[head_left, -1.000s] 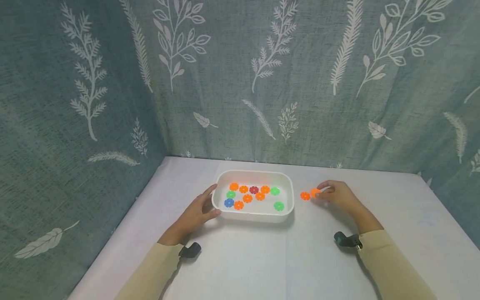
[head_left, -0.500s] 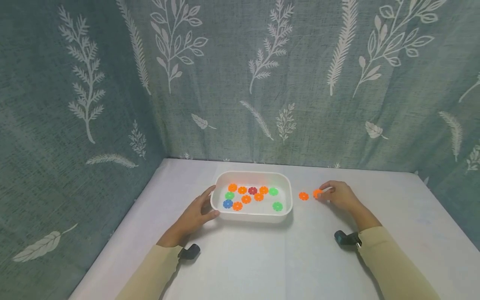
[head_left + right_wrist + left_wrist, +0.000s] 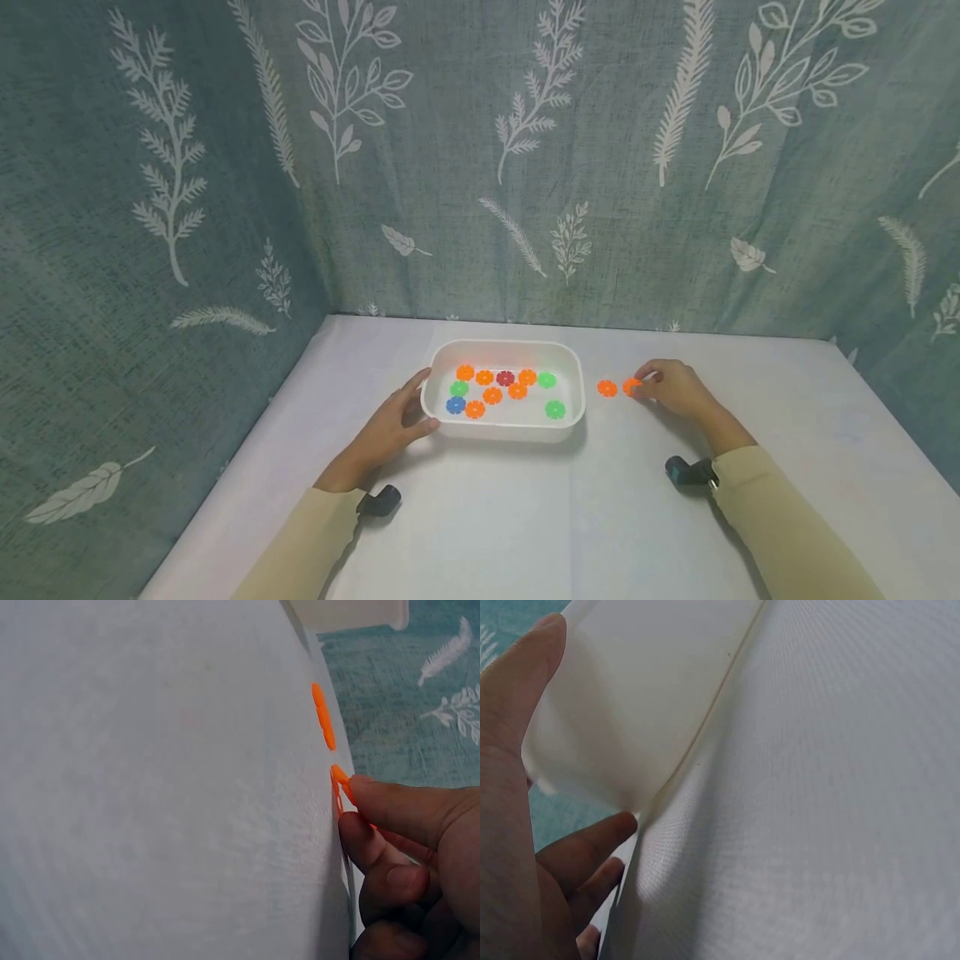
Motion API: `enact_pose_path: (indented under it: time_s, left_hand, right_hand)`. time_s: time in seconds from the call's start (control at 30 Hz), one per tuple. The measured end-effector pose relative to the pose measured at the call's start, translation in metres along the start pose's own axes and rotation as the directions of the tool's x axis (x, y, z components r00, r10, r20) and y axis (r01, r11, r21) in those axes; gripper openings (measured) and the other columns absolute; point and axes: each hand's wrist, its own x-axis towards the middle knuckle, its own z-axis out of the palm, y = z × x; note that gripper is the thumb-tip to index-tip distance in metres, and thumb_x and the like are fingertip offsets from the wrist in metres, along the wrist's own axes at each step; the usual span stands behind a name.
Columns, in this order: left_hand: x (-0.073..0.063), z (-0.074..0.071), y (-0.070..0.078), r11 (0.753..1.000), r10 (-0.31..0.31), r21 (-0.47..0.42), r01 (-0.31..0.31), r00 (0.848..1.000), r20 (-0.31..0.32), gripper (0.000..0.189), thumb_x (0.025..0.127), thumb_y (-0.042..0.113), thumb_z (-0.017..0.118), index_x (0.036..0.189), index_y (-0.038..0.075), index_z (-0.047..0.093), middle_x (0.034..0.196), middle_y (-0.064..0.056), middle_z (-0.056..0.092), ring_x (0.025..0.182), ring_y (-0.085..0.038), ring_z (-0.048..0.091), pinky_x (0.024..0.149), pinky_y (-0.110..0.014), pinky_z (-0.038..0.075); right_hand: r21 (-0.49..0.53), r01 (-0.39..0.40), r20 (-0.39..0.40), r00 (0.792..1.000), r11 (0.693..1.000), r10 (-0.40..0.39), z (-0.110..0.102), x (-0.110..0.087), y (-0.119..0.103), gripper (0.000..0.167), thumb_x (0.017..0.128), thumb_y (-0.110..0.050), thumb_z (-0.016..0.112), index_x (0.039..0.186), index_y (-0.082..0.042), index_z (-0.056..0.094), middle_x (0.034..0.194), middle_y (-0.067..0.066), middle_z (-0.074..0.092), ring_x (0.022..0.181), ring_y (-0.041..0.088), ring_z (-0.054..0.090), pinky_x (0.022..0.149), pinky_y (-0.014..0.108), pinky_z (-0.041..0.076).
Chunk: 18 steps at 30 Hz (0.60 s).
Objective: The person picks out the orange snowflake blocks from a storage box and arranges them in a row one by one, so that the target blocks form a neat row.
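Observation:
In the head view a white plastic tub (image 3: pixel 506 432) stands on the table, with orange, green, blue and dark red notched discs lying on its floor. My left hand (image 3: pixel 392 427) holds the tub's left end, thumb at the front corner and fingers along the side. The left wrist view shows the thumb (image 3: pixel 532 667) against the tub wall (image 3: pixel 652 667) and fingertips at its lower corner. To the right of the tub, my right hand (image 3: pixel 673 390) pinches an orange notched disc (image 3: pixel 631 387) between thumb and finger, close to the tabletop. Another orange disc (image 3: pixel 607 388) lies flat beside it.
White cloth covers the table (image 3: pixel 510 517). A green curtain (image 3: pixel 450 250) with white leaf prints hangs behind and along the left side. A black wrist camera (image 3: pixel 381 502) sits at the left wrist, another black camera (image 3: pixel 686 472) at the right.
The right hand has drawn its orange disc slightly away from the one lying beside it, widening the gap. The left hand and tub keep their places; the head view shifts a little.

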Motion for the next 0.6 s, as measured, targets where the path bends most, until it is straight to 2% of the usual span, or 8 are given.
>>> enact_pose_path:
  time_s: [0.2,0.43,0.6]
  left_hand:
    - [0.0015,0.0000,-0.0007,1.000,-0.003,0.001,0.003,1.000,-0.001,0.096,0.078,0.058,0.073,0.155,0.032,0.022,0.154,-0.012,0.034,0.138,-0.035,0.036,0.106,-0.065,0.025]
    - [0.0029,0.0004,-0.0001,0.999,-0.035,-0.012,0.035,0.999,-0.002,0.097,0.076,0.060,0.074,0.154,0.036,0.022,0.155,-0.010,0.033,0.139,-0.034,0.035,0.107,-0.065,0.023]
    - [0.0020,0.0000,0.0001,0.999,-0.032,-0.006,0.032,0.999,0.002,0.097,0.077,0.059,0.074,0.155,0.035,0.022,0.155,-0.011,0.033,0.139,-0.035,0.034,0.107,-0.066,0.022]
  right_hand:
    - [-0.014,-0.029,0.016,0.999,0.999,0.029,0.0011,-0.0011,-0.0071,0.030,0.087,-0.022,0.071,0.110,-0.004,0.064,0.092,0.010,0.064,0.076,0.023,0.058,0.063,0.033,0.049]
    - [-0.048,-0.016,0.028,0.999,0.999,0.017,0.0025,0.0019,-0.0071,0.027,0.089,-0.021,0.070,0.109,-0.004,0.064,0.087,0.008,0.063,0.073,0.022,0.057,0.061,0.033,0.048]
    - [-0.071,-0.022,0.038,0.999,0.997,0.024,0.0029,0.0019,-0.0073,0.025,0.088,-0.020,0.070,0.106,-0.003,0.065,0.087,0.009,0.061,0.073,0.022,0.056,0.062,0.033,0.048]
